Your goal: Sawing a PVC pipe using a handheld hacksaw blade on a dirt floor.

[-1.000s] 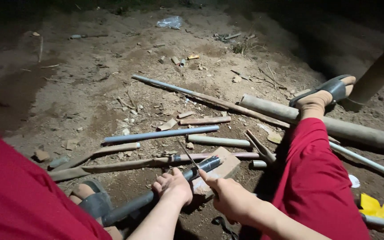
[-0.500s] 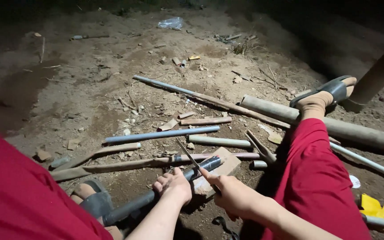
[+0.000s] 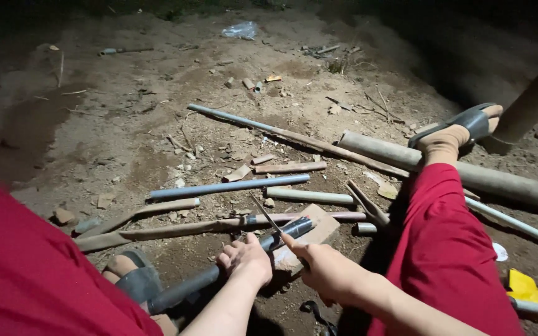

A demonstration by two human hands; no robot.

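I sit on bare dirt in red trousers, legs spread. My left hand (image 3: 246,260) grips a dark grey pipe (image 3: 296,226) that runs from my left foot up onto a flat wooden block (image 3: 323,231). My right hand (image 3: 324,269) holds a thin saw blade (image 3: 265,214), its narrow tip slanting up to the left over the pipe just behind its end. The pipe's end rests on the block.
Several pipes and bamboo lengths lie ahead: a blue-grey pipe (image 3: 228,186), a pale short pipe (image 3: 309,196), a long thick pole (image 3: 468,175) under my right sandalled foot (image 3: 459,132). Wood scraps, a plastic bag (image 3: 239,30) and a yellow scrap (image 3: 530,288) are scattered around.
The saw blade has shifted slightly along the pipe end; both hands stay in almost the same place.
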